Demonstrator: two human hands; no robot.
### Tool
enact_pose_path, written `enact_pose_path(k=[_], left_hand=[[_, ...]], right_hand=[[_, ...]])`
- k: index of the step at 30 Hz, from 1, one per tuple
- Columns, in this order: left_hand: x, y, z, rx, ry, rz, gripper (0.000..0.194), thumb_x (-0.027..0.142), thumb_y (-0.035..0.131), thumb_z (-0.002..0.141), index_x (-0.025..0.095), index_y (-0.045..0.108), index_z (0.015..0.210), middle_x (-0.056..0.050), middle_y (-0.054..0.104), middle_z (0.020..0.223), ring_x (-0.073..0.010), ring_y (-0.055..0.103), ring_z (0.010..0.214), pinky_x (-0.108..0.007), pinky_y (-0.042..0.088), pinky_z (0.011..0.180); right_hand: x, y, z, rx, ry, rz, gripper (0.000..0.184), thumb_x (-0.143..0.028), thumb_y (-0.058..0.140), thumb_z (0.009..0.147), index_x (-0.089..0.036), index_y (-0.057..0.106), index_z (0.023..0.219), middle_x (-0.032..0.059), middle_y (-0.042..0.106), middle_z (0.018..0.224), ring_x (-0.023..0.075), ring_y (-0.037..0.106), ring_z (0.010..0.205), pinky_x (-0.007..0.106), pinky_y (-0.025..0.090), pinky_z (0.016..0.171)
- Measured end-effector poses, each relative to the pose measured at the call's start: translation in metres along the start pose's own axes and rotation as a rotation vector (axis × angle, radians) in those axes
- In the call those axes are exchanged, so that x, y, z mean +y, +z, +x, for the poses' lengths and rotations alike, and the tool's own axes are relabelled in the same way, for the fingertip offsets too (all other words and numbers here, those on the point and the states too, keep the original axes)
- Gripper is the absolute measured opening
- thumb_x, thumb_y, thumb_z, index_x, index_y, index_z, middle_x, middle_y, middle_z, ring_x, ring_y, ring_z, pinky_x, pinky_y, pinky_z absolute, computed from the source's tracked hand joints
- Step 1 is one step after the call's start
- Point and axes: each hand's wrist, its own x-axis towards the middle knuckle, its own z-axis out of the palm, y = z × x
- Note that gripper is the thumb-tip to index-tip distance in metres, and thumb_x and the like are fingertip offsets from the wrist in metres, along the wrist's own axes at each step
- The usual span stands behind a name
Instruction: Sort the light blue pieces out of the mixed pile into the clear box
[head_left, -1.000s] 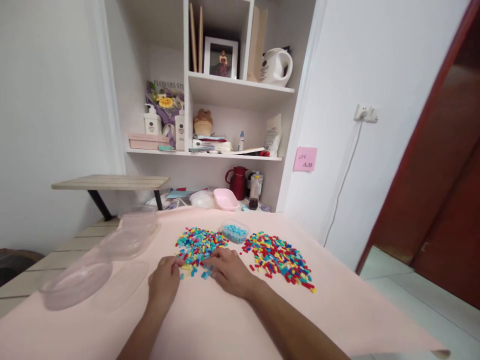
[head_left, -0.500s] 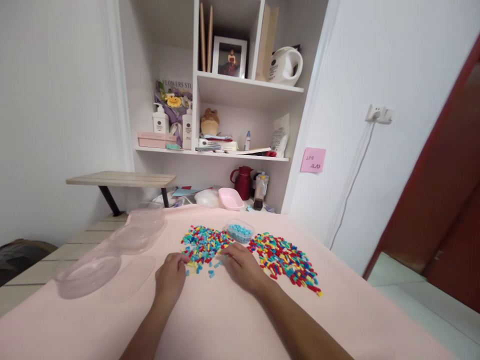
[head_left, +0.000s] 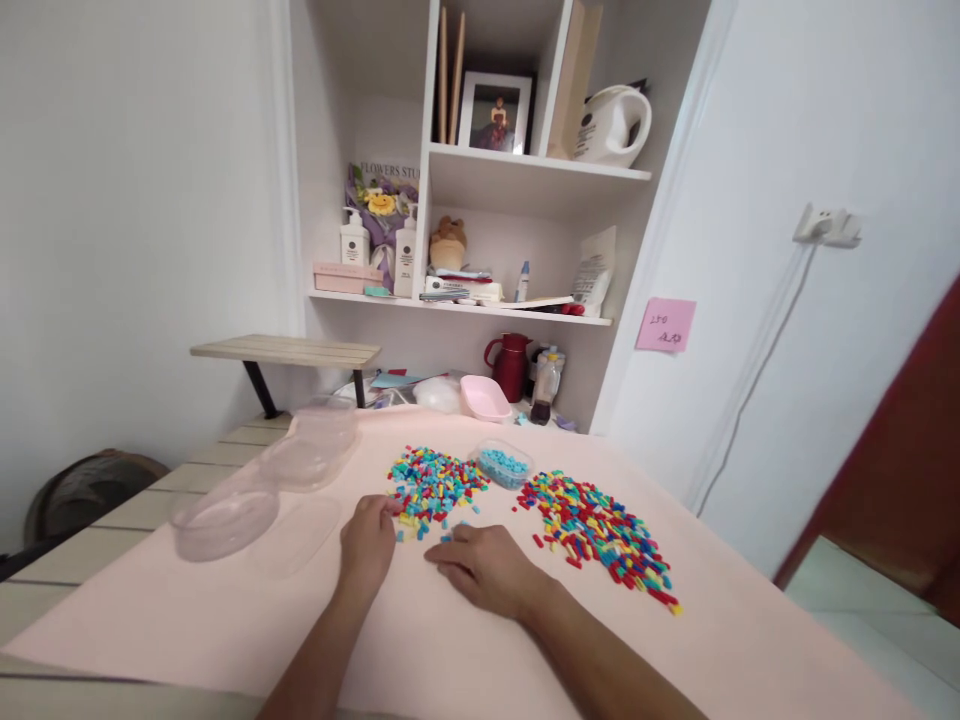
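Observation:
Two heaps of small coloured beads lie on a pink table cover (head_left: pixel 450 660). My left hand (head_left: pixel 367 545) rests at the near edge of the left heap (head_left: pixel 431 485), its fingers curled down onto the beads. Flat on the cover just below that heap lies my right hand (head_left: pixel 480 566), fingers stretched toward a few loose blue beads. The right heap (head_left: pixel 600 530) spreads to the right of my right hand. Between the heaps, at the far side, stands a small clear tub of blue beads (head_left: pixel 502 464).
Clear plastic containers (head_left: pixel 225 515) and a flat clear lid (head_left: pixel 296 535) sit left of my hands. Behind the table are a pink dish (head_left: pixel 486 398), a red jug (head_left: pixel 511 364), a bottle and white shelves with clutter. A wooden ledge (head_left: pixel 289 350) juts out at the left.
The view has swung left, so everything sits further right in the picture. My right hand has drawn back from the left heap toward me; my left hand stays at the heap's near edge.

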Motion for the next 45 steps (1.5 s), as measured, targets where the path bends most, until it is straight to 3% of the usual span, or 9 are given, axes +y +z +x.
enact_pose_path(k=[8,11,16,20,25,30,35,40,45], left_hand=[[-0.001,0.001,0.0,0.015,-0.025,-0.036,0.032,0.007,0.039,0.082,0.022,0.068,0.083,-0.003,0.068,0.097,-0.0147,0.065,0.093,-0.028,0.048,0.088],[0.0,0.002,-0.001,0.019,-0.027,-0.043,0.033,0.006,0.04,0.082,0.022,0.068,0.083,-0.002,0.068,0.096,-0.014,0.065,0.094,-0.028,0.047,0.089],[0.001,0.001,-0.004,0.02,-0.032,-0.032,0.032,0.004,0.041,0.082,0.023,0.068,0.08,-0.001,0.069,0.095,-0.0136,0.065,0.093,-0.028,0.045,0.088],[0.0,0.001,-0.006,0.012,-0.035,-0.022,0.033,0.004,0.042,0.082,0.023,0.069,0.08,0.0,0.07,0.095,-0.0131,0.065,0.092,-0.026,0.044,0.085],[0.001,-0.001,-0.007,0.001,-0.032,-0.016,0.033,0.005,0.042,0.083,0.023,0.07,0.083,0.0,0.069,0.095,-0.0124,0.064,0.092,-0.025,0.044,0.085],[0.004,-0.003,-0.007,-0.005,-0.026,-0.001,0.033,0.003,0.042,0.083,0.023,0.068,0.08,0.0,0.069,0.096,-0.0124,0.064,0.093,-0.026,0.043,0.086],[0.005,-0.002,-0.008,-0.01,-0.027,0.004,0.033,0.003,0.043,0.082,0.023,0.068,0.077,0.0,0.069,0.094,-0.0127,0.064,0.091,-0.027,0.043,0.086],[0.006,-0.002,-0.008,-0.004,-0.036,0.008,0.033,0.003,0.042,0.082,0.023,0.069,0.077,0.001,0.069,0.093,-0.0125,0.064,0.092,-0.027,0.042,0.087],[0.005,-0.002,-0.007,-0.011,-0.02,0.022,0.033,0.003,0.043,0.082,0.023,0.068,0.077,0.001,0.069,0.095,-0.0125,0.065,0.093,-0.026,0.042,0.086]], right_hand=[[0.047,-0.002,-0.005,0.4,0.446,0.18,0.035,-0.024,0.041,0.089,-0.023,0.068,0.111,0.0067,0.068,0.109,0.0219,0.062,0.101,0.034,0.046,0.09],[0.053,0.003,-0.005,0.373,0.518,0.102,0.036,-0.024,0.04,0.09,-0.023,0.065,0.116,0.0079,0.066,0.106,0.0211,0.062,0.093,0.033,0.047,0.083],[0.046,0.009,0.0,0.208,0.578,-0.098,0.037,-0.024,0.046,0.089,-0.031,0.06,0.122,0.0044,0.062,0.112,0.0182,0.062,0.088,0.027,0.043,0.07],[0.043,0.01,0.004,0.114,0.629,-0.184,0.03,-0.027,0.05,0.089,-0.032,0.063,0.116,0.0021,0.064,0.105,0.0173,0.062,0.085,0.025,0.038,0.064],[0.042,0.011,0.008,0.203,0.62,-0.2,0.016,-0.028,0.053,0.088,-0.027,0.069,0.093,0.0028,0.068,0.091,0.0177,0.062,0.078,0.025,0.033,0.058],[0.043,0.011,0.009,0.242,0.553,-0.212,0.015,-0.02,0.055,0.083,-0.024,0.067,0.075,0.0025,0.069,0.082,0.0172,0.061,0.071,0.025,0.03,0.055],[0.063,-0.02,0.012,0.186,0.531,-0.176,0.014,-0.021,0.056,0.08,-0.025,0.07,0.077,0.0021,0.07,0.08,0.0188,0.062,0.075,0.026,0.034,0.06],[0.094,-0.072,0.023,0.345,0.682,-0.198,0.019,-0.03,0.053,0.084,-0.026,0.071,0.091,0.0028,0.07,0.089,0.02,0.062,0.081,0.027,0.038,0.065],[0.115,-0.083,0.027,0.429,0.746,-0.086,0.025,-0.023,0.052,0.083,-0.024,0.071,0.099,0.0054,0.07,0.097,0.0199,0.063,0.083,0.029,0.042,0.071]])
